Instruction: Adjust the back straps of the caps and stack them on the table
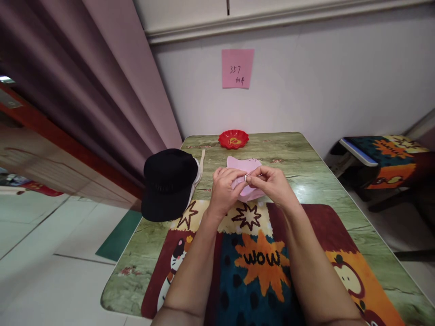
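Over a pink dish (238, 163) on the green table, my two hands meet at the fingertips. A small whitish object (245, 178) sits between them, too small to make out fully. My left hand (224, 188) has its fingers bent, with thumb and fingertips at the object's left side. My right hand (271, 182) pinches the object's right side between thumb and forefinger. The hands hide part of the dish.
A red scalloped plate (234, 139) stands at the table's back. A black cap (168, 183) lies at the left edge. Under my forearms spreads a colourful mat (261, 258). A pink note (237, 68) hangs on the wall; a mat-covered stool (390, 156) stands at right.
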`<act>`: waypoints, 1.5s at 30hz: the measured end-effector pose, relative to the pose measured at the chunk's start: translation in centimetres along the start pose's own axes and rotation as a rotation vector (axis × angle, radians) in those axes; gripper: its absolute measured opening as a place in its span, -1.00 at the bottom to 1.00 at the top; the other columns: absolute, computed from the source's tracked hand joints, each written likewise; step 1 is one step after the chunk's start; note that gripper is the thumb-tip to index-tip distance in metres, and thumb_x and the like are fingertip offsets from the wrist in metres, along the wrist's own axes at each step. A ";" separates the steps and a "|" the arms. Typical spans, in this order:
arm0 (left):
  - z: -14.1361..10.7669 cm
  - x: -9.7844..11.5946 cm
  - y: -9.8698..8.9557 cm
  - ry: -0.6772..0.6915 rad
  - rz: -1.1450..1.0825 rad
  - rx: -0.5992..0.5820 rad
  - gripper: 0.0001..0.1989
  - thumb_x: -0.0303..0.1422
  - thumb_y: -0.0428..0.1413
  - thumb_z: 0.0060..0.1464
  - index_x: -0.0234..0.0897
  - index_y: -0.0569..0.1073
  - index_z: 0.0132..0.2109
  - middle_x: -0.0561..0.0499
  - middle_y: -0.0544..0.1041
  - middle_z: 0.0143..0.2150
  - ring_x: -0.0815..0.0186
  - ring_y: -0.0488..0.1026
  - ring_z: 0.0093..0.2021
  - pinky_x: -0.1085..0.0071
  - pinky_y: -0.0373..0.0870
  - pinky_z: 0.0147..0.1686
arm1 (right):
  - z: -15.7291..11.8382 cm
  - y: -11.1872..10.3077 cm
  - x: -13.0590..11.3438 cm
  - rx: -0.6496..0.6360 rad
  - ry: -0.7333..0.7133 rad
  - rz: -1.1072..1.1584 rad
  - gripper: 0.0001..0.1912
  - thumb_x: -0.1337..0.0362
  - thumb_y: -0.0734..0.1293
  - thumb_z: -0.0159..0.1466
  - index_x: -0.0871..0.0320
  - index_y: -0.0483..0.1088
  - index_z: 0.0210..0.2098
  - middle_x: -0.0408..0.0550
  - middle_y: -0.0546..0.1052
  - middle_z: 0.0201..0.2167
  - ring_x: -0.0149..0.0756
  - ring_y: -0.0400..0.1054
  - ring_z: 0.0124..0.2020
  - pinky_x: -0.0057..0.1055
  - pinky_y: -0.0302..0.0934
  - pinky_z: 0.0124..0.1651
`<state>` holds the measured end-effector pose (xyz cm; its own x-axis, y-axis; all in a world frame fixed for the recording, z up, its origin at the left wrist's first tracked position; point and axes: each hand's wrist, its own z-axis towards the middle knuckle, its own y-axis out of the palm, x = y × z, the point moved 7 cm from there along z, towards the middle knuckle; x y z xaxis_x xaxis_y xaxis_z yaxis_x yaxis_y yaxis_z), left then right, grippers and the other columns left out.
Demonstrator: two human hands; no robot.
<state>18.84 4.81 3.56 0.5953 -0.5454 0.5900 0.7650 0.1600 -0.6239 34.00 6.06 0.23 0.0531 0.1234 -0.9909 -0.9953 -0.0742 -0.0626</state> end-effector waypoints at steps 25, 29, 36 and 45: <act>0.0 -0.4 -0.4 -0.025 -0.012 0.040 -0.85 -0.40 0.33 0.08 -0.16 0.59 -0.17 0.02 0.67 -0.12 0.17 0.55 -0.03 0.13 0.25 0.19 | -0.3 0.0 -2.1 0.085 -0.215 -0.284 -0.87 0.19 0.39 0.23 0.09 0.56 -0.34 -0.08 0.62 -0.38 -0.25 0.48 -0.40 -0.33 0.30 -0.31; 0.0 -0.6 -0.3 -0.033 0.004 0.034 -0.85 -0.38 0.34 0.07 -0.16 0.59 -0.18 0.01 0.67 -0.13 0.17 0.55 -0.03 0.13 0.26 0.19 | -0.8 0.2 -3.8 0.095 -0.363 -0.481 -0.88 0.26 0.35 0.27 0.07 0.54 -0.37 -0.09 0.59 -0.40 -0.27 0.44 -0.39 -0.35 0.25 -0.28; 0.1 -0.5 0.0 -0.014 0.010 -0.015 -0.85 -0.41 0.31 0.08 -0.14 0.59 -0.17 0.02 0.68 -0.10 0.15 0.54 0.01 0.11 0.25 0.22 | -0.9 0.4 -4.1 0.032 -0.426 -0.540 -0.88 0.33 0.32 0.27 0.06 0.49 -0.37 -0.09 0.59 -0.37 -0.24 0.42 -0.32 -0.36 0.22 -0.26; -0.1 -0.2 0.5 0.027 0.024 -0.048 -0.85 -0.42 0.28 0.11 -0.15 0.58 -0.14 0.02 0.67 -0.06 0.16 0.53 0.06 0.07 0.10 0.32 | -0.8 0.4 -3.9 -0.047 -0.449 -0.585 -0.87 0.37 0.28 0.30 0.07 0.43 -0.35 -0.09 0.55 -0.36 -0.26 0.39 -0.32 -0.34 0.18 -0.21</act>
<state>19.14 4.93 3.09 0.6062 -0.5642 0.5605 0.7371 0.1339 -0.6624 33.48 4.72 3.99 0.5255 0.5482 -0.6507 -0.8095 0.0865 -0.5808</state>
